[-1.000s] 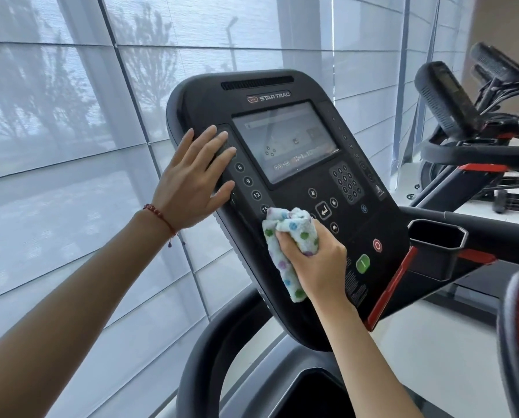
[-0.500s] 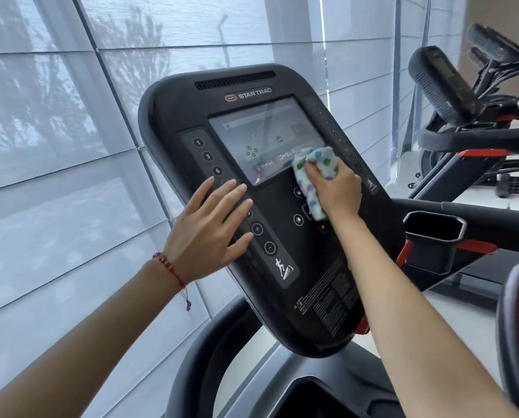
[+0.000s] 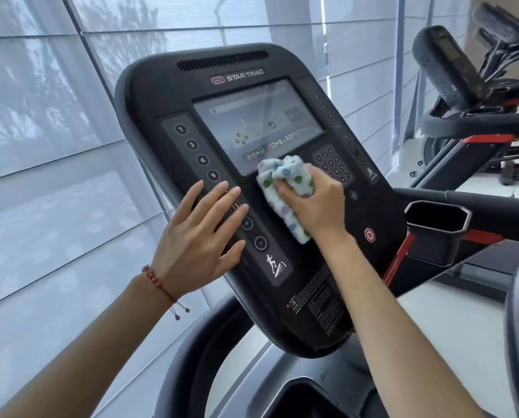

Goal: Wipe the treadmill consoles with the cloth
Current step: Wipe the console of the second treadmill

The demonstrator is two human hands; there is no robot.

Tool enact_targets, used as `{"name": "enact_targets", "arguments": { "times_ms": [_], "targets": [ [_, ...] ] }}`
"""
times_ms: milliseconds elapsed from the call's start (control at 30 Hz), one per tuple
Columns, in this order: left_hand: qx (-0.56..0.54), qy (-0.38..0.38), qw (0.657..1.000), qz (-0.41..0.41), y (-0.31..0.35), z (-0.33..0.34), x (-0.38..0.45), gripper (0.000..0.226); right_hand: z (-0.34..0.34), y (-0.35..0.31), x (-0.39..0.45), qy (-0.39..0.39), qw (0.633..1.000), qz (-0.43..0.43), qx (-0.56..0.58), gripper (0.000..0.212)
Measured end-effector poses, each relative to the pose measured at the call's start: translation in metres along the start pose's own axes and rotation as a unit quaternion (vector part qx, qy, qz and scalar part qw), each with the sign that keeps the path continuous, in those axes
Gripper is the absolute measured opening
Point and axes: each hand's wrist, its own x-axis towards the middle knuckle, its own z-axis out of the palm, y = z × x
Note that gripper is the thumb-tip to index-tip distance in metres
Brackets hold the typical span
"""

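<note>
Right hand (image 3: 314, 203) reaching in from below, fingers curled round a bunched dotted cloth (image 3: 284, 188), pressing it to the black treadmill console (image 3: 327, 260) just under the screen (image 3: 258, 125), left hand (image 3: 201, 233) flat, fingers straight and spread over the left number buttons (image 3: 202, 159), wrist wearing a red bracelet (image 3: 158, 282)

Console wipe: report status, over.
Right hand grips dotted cloth on Star Trac console, below touchscreen. Left hand flat on incline buttons. Nothing blocking.
</note>
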Motion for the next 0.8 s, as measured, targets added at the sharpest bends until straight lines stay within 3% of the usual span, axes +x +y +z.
{"name": "enact_targets", "arguments": {
  "times_ms": [267, 467, 567, 800],
  "targets": [
    [0.003, 0.006, 1.0, 0.008, -0.002, -0.002, 0.0, 0.046, -0.038, 0.083, 0.108, 0.045, 0.985, 0.144, -0.079, 0.043],
    [0.0, 0.007, 1.0, -0.001, 0.0, -0.001, 0.0, 0.044, -0.031, 0.078, 0.091, 0.083, 0.975, 0.169, -0.115, 0.045],
    [0.0, 0.02, 1.0, -0.007, 0.003, 0.0, 0.002, 0.042, -0.025, 0.04, 0.043, 0.069, 0.982, 0.149, -0.089, 0.041],
    [-0.011, 0.012, 1.0, -0.017, 0.004, -0.003, 0.0, 0.043, -0.001, -0.023, -0.071, -0.008, 0.999, 0.012, 0.03, 0.039]
  ]
}}
